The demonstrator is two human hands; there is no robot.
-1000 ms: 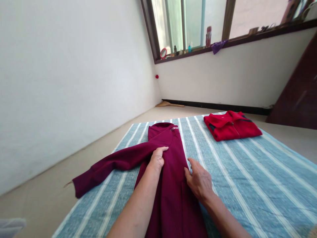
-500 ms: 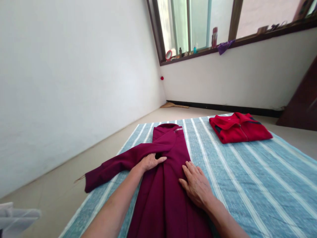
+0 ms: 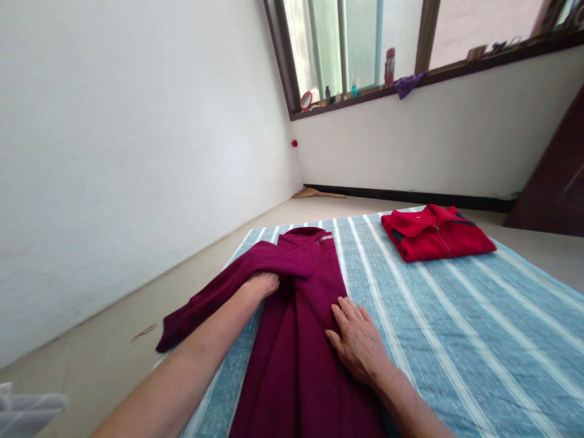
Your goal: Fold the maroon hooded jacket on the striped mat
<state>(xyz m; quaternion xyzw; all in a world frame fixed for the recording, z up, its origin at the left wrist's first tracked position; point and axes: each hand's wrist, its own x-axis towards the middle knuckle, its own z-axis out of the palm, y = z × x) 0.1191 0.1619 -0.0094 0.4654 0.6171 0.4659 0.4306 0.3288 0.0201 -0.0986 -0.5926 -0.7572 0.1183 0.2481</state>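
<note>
A maroon long-sleeved jacket [image 3: 319, 340] lies lengthwise on the blue-and-white striped cloth [image 3: 438, 328], its collar at the far end and its body folded narrow. One sleeve [image 3: 210, 298] stretches out to the left, raised in an arch near the shoulder. Beneath that arch my left hand [image 3: 267, 283] is closed on the sleeve's fabric; its fingertips are hidden. My right hand [image 3: 356, 337] rests flat on the right edge of the jacket, fingers stretched out and holding nothing.
A folded red jacket [image 3: 438, 234] lies at the far right of the cloth. Plain wall [image 3: 137, 121] stands to the left. Behind, a window sill [image 3: 365, 94] holds a bottle [image 3: 389, 67], a small mirror [image 3: 306, 100] and a purple cloth [image 3: 408, 85]. A broom [image 3: 314, 193] lies on the floor.
My left hand has moved slightly left and up under the sleeve, its thumb now tucked in. The sleeve has risen and bunched with it. My right hand stays on the jacket.
</note>
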